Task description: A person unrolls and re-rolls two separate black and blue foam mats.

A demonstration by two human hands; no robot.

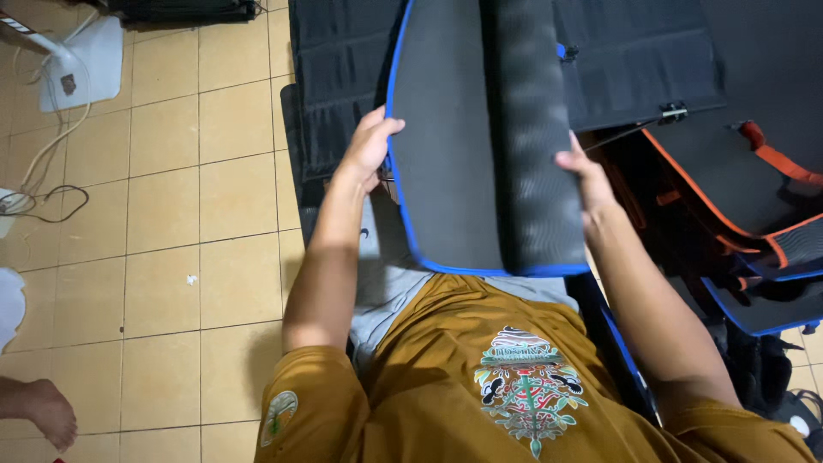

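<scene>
Above the mustard-yellow shirt [480, 386], a person holds a dark grey padded panel with blue piping [454, 146] upright between both hands. The left hand [370, 147] clasps the panel's left edge, fingers curled together over the blue trim, thumb hidden behind. The right hand [585, 176] presses against the ribbed right border, fingers wrapped out of sight behind it; how far they spread cannot be told. The panel looks light and foam-soft yet stiff enough to keep its shape, best gripped at its bound edges. Right of the panel lie orange-trimmed black pieces [754, 189]; left of it, tan floor tiles [197, 214].
</scene>
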